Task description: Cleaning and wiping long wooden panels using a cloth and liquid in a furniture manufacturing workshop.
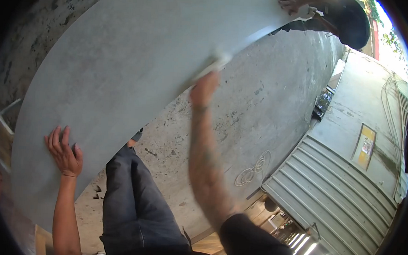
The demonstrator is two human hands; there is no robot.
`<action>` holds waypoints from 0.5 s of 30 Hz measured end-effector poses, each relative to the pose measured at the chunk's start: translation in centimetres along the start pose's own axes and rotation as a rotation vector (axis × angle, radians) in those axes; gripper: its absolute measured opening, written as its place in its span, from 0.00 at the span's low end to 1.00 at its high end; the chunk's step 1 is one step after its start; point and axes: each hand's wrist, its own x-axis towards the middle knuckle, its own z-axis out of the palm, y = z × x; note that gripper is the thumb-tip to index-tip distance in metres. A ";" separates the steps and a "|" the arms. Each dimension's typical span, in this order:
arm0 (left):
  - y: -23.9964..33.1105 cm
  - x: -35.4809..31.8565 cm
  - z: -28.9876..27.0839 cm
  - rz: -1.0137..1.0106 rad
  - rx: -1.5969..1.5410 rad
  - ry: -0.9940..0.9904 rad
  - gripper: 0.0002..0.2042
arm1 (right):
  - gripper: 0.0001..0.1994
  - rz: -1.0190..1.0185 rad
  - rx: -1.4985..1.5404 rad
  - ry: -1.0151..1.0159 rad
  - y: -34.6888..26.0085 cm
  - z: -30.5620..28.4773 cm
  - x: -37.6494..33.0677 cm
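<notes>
A large, smooth grey panel [120, 44] with a curved left edge stretches across the view. Flat on its near left part rests my left hand [64, 153], open with fingers spread. My right hand [204, 88], at the panel's right edge, is closed round a pale, flat, pad-like thing [212, 67]. Motion blurs that thing, so its exact kind does not show. It lies along the edge, its far end partly over the panel's border.
At the panel's far end a person in dark clothes [345, 19] bends over, one hand [290, 3] on its surface. A stained concrete floor [261, 93] lies below. Coiled pale cable [252, 171] sits near a corrugated metal shutter [325, 189] on the right.
</notes>
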 end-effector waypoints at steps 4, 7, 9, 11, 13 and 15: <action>-0.5 0.0 -0.4 0.027 0.035 0.003 0.26 | 0.27 0.078 -0.330 0.016 0.6 5.8 -18.0; 0.0 -0.2 0.4 0.044 0.023 -0.029 0.26 | 0.26 0.121 -0.346 0.040 -0.5 4.3 -14.0; -0.9 -0.8 -0.1 0.054 0.053 -0.056 0.25 | 0.26 0.036 -0.483 0.015 -2.8 2.9 -7.5; 0.3 0.0 0.9 0.074 0.027 -0.070 0.25 | 0.26 -0.026 -0.270 0.121 -2.6 -1.9 4.3; 0.0 0.0 0.9 0.063 0.010 -0.038 0.25 | 0.28 0.085 -0.049 0.182 -5.4 -3.7 13.7; 0.0 0.2 1.5 0.063 -0.016 -0.045 0.24 | 0.24 0.078 0.204 0.081 -6.7 -5.2 19.5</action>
